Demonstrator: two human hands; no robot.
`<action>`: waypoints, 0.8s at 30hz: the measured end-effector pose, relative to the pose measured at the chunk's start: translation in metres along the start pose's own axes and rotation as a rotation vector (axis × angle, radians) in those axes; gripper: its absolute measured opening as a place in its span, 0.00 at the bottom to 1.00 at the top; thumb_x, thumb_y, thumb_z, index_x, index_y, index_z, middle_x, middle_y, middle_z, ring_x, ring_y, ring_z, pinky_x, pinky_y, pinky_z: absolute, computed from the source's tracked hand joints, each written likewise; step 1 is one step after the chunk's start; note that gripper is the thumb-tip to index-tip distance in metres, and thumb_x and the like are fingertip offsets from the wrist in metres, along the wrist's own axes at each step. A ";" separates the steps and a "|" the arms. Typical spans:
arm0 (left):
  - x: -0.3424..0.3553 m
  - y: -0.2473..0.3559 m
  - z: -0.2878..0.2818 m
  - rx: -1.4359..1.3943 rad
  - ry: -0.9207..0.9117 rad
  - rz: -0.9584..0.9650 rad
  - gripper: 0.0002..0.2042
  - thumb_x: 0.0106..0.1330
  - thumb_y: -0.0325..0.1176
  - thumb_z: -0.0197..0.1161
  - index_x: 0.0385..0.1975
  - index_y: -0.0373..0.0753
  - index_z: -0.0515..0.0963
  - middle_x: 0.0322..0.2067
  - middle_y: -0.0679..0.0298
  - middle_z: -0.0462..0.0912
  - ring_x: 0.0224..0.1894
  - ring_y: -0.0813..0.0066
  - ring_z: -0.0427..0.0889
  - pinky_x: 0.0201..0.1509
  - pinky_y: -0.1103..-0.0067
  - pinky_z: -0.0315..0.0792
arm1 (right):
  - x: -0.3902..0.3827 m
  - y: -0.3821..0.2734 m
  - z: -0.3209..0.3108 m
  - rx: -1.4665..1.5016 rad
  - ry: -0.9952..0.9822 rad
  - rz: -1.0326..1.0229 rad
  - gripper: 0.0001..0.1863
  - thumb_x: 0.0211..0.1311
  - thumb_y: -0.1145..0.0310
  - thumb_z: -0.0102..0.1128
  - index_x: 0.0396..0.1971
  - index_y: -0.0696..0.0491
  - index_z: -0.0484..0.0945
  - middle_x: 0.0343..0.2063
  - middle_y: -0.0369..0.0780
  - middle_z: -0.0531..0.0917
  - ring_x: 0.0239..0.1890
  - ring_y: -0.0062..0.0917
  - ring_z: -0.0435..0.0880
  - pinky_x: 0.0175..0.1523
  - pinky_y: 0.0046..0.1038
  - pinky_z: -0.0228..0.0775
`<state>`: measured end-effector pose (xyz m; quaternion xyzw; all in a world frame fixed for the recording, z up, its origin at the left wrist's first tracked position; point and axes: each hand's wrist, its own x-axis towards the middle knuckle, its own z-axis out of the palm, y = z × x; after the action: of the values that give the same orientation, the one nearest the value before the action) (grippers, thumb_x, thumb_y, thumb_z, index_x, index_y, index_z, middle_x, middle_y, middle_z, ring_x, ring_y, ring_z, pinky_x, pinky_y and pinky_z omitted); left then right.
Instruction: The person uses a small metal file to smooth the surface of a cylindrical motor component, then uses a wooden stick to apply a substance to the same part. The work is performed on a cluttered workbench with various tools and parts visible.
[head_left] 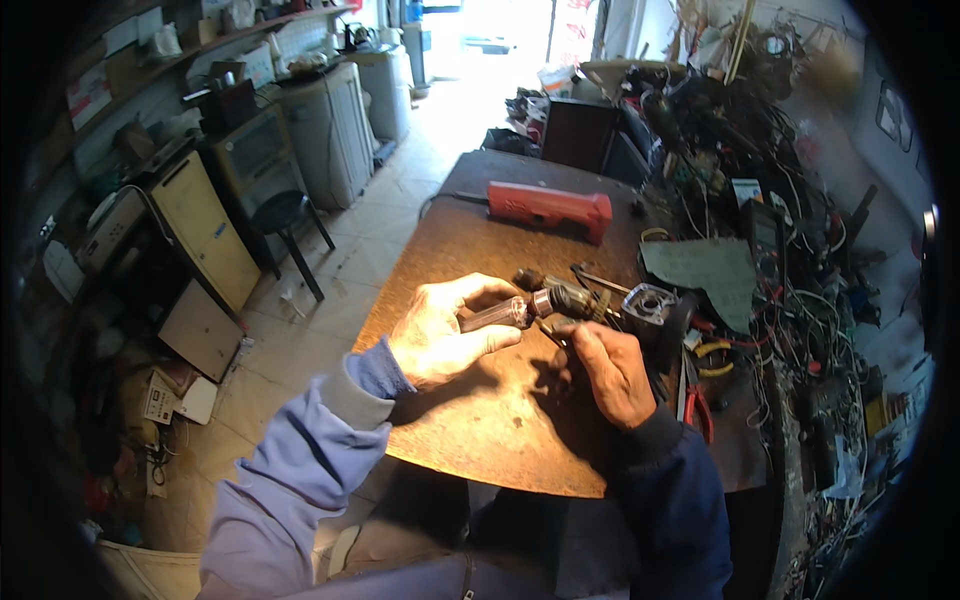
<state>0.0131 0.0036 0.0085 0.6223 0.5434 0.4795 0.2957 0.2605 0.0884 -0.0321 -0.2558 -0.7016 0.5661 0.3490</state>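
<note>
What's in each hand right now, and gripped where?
The left hand holds the rotor by its thick body, between thumb and fingers. The right hand seems to pinch something thin; what, and by which part, cannot be told.

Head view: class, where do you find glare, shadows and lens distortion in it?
In the head view, glare washes out the bright, tall doorway; in the head view, the bare left hand and bare right hand cast dark shadows on the worn brown tabletop; the head view's corners fall black around a curved fisheye rim.
</note>
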 end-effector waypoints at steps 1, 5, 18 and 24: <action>0.000 0.006 -0.006 -0.058 -0.037 -0.140 0.20 0.73 0.33 0.76 0.59 0.32 0.83 0.41 0.65 0.89 0.43 0.83 0.83 0.46 0.78 0.79 | -0.001 0.000 -0.001 0.024 -0.013 0.027 0.20 0.89 0.60 0.53 0.47 0.64 0.83 0.31 0.36 0.85 0.31 0.16 0.82 0.38 0.23 0.76; 0.010 -0.027 -0.006 -0.800 -0.093 -0.121 0.25 0.84 0.48 0.61 0.67 0.31 0.76 0.50 0.56 0.88 0.48 0.68 0.91 0.53 0.71 0.89 | 0.000 0.003 -0.003 0.047 -0.030 0.019 0.18 0.87 0.63 0.58 0.47 0.65 0.84 0.32 0.37 0.86 0.30 0.18 0.84 0.36 0.24 0.78; 0.017 -0.044 -0.014 -1.214 -0.098 -0.178 0.24 0.86 0.49 0.56 0.66 0.34 0.75 0.49 0.58 0.88 0.47 0.65 0.91 0.53 0.64 0.90 | 0.002 0.012 -0.006 -0.070 -0.039 -0.001 0.16 0.82 0.65 0.63 0.43 0.66 0.87 0.27 0.36 0.87 0.27 0.15 0.82 0.34 0.23 0.76; 0.016 -0.041 -0.012 -1.156 -0.017 -0.134 0.22 0.85 0.47 0.59 0.65 0.34 0.75 0.49 0.58 0.88 0.48 0.65 0.91 0.56 0.64 0.90 | 0.001 0.004 -0.003 -0.044 -0.059 0.052 0.13 0.79 0.69 0.67 0.46 0.67 0.86 0.30 0.39 0.89 0.27 0.17 0.85 0.34 0.24 0.77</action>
<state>-0.0149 0.0273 -0.0193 0.3277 0.2292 0.6736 0.6216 0.2624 0.0920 -0.0356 -0.2650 -0.7170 0.5666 0.3077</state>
